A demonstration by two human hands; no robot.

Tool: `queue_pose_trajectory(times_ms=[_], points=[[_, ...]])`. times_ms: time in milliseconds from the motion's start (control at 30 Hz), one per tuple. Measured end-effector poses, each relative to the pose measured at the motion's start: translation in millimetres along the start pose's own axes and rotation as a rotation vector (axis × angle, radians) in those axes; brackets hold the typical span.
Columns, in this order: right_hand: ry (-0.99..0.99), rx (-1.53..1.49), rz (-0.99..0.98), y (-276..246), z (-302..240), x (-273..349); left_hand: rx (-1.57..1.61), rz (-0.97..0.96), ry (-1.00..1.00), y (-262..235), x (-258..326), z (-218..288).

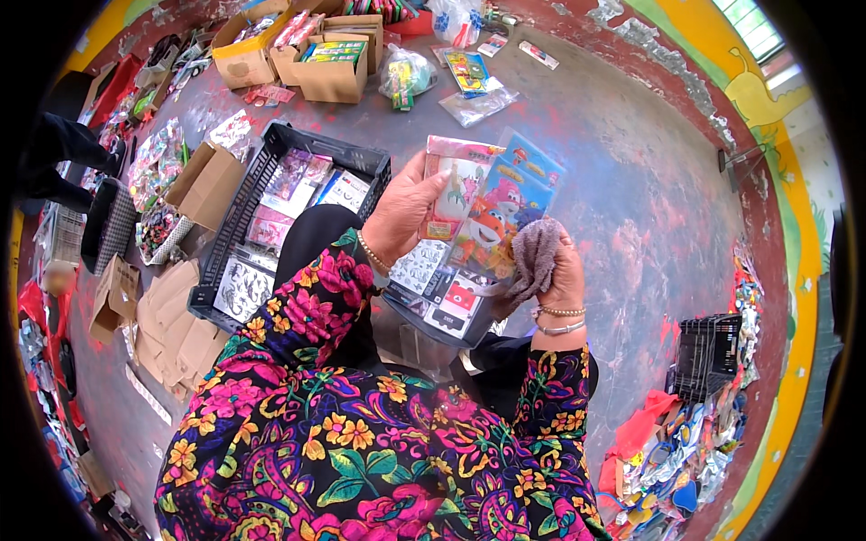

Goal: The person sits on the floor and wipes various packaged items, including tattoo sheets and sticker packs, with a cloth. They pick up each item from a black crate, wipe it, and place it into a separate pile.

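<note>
Two forearms, yours, in black sleeves with bright floral print; elbows bent, beaded bangles at both wrists, a plain metal band also at the right.

One dark tray between your knees, bearing flat packets, partly covered by what you hold above.

One left hand, raised, back upward, pinching the left edge of a pink packet; thumb in front, your other fingers mostly hidden behind.

One blue packet with cartoon figures, upright before you, overlapping the pink one; what grips it from behind cannot be made out.

One right hand, raised, curled tightly around a bunched grey-brown cloth; the cloth covers the blue packet's lower right edge, and you cannot tell whether it presses there.

One black crate to your left, holding more packets, partly hidden by your knee.

Several cardboard boxes farther off, on the floor.

One other person's dark-clad leg, far left, cut off by the lens rim.
</note>
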State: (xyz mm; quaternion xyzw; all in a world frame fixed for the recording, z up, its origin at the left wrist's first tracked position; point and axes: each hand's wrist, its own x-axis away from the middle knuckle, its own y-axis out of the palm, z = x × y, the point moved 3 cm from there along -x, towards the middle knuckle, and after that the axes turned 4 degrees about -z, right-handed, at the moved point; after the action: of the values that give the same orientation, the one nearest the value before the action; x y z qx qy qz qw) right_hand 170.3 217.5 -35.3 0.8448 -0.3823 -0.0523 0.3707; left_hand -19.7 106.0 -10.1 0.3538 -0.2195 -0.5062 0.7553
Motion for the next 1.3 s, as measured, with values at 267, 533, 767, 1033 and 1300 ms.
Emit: queue_pose_trajectory(times_ms=[267, 533, 767, 1033, 1300], points=[[-0.087, -0.060, 0.037, -1, -7, 4, -0.413, -0.042, -0.036, -13, -1, -7], [-0.046, 0.078, 0.042, 9, -6, 5, -0.498, -0.223, -0.342, 11, 6, -13], [-0.038, 0.096, 0.016, 24, -15, 9, -0.328, -0.099, -0.360, 1, 7, -19], [-0.069, 0.132, -0.057, 10, -30, 18, -1.347, -0.173, 0.741, 8, 5, 4], [0.009, 0.175, -0.043, 25, -22, 27, -1.732, -0.330, 0.997, 19, 19, -5]])
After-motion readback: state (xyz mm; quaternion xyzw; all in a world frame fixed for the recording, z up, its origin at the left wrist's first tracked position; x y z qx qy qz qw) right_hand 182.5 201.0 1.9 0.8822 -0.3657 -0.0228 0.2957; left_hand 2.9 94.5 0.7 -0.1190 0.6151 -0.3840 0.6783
